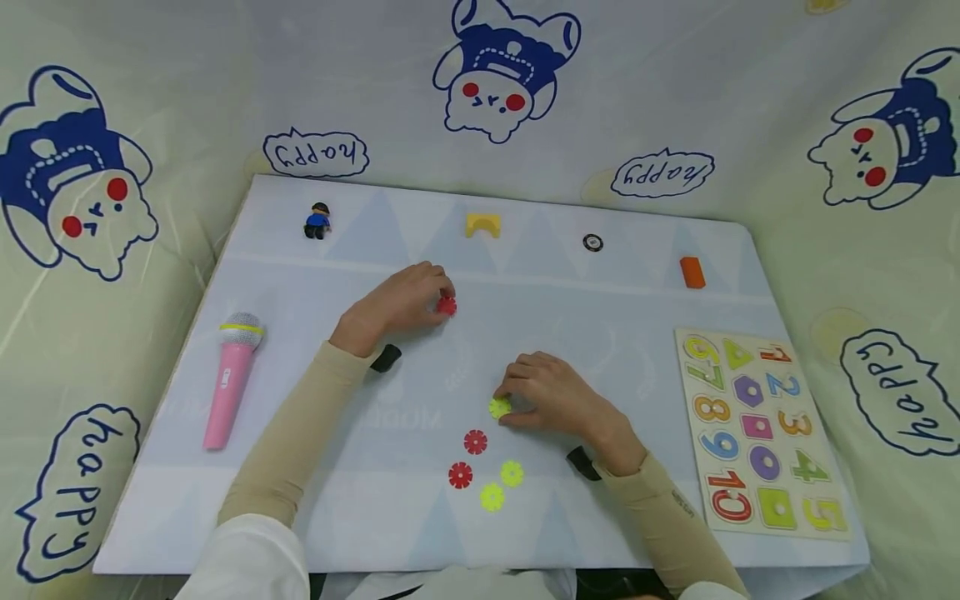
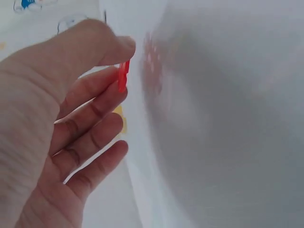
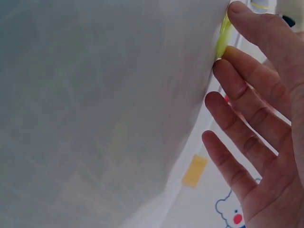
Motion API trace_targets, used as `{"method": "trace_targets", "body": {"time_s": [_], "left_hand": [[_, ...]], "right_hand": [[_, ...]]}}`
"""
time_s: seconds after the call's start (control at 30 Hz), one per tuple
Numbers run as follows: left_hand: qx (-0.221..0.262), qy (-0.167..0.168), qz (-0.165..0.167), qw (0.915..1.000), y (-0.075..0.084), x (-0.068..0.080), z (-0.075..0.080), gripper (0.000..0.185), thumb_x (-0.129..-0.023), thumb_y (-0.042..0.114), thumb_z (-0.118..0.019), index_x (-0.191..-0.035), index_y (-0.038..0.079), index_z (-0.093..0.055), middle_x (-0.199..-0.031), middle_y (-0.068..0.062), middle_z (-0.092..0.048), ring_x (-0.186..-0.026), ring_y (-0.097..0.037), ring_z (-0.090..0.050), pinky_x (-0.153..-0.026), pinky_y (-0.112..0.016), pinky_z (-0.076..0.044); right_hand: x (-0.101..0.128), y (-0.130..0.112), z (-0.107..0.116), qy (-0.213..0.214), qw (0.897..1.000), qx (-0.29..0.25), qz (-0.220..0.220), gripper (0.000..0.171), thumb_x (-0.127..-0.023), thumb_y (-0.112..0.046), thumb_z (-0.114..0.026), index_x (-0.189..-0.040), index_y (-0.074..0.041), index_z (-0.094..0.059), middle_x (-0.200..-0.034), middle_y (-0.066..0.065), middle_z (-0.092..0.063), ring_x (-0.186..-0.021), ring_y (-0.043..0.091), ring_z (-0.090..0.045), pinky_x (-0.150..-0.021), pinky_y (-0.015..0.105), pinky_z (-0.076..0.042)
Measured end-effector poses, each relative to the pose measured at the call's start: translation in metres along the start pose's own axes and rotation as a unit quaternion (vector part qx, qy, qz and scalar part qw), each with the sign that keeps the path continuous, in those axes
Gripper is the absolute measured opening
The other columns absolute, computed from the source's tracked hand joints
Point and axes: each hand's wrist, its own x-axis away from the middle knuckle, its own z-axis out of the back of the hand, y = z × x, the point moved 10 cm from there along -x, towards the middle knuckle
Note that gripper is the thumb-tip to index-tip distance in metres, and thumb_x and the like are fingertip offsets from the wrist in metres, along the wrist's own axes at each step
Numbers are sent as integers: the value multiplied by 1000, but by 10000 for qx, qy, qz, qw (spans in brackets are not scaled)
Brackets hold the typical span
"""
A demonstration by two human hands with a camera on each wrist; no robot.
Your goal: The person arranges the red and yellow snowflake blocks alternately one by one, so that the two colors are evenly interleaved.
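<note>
Between the thumb and fingertips of my left hand [image 1: 408, 298] is a red notched disc [image 1: 447, 306], pinched near the middle of the table. The left wrist view shows that red disc [image 2: 123, 76] edge-on, its reflection on the tabletop beside it. Nearer to me, my right hand [image 1: 558, 396] pinches a yellow-green notched disc [image 1: 499, 407] between thumb and fingers; it stands edge-on in the right wrist view [image 3: 223, 35]. Below that hand lie two more red discs, one red disc [image 1: 476, 442] higher than the other, and two yellow-green discs [image 1: 512, 473].
A pink toy microphone [image 1: 228, 383] lies on the left. Along the far side are a toy figure [image 1: 317, 221], a yellow arch block [image 1: 483, 225], a small black ring [image 1: 592, 242] and an orange block [image 1: 692, 272]. A number-and-shape board [image 1: 735, 433] lies at right.
</note>
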Motion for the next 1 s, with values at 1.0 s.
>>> {"method": "trace_targets", "body": {"time_s": [1.0], "left_hand": [[632,9,834,9945,-38,-18,6,25,-99,23,-83,-118,7,-80,-121,-9,-72,-116,-29,-60,-112,-48,-48]], "right_hand": [[-106,123,20,-110,9792,-367,-1990,31,-94,-33,-88,-117,-12,-83,-105,3,-78,-97,22,-71,-94,42,-57]]}}
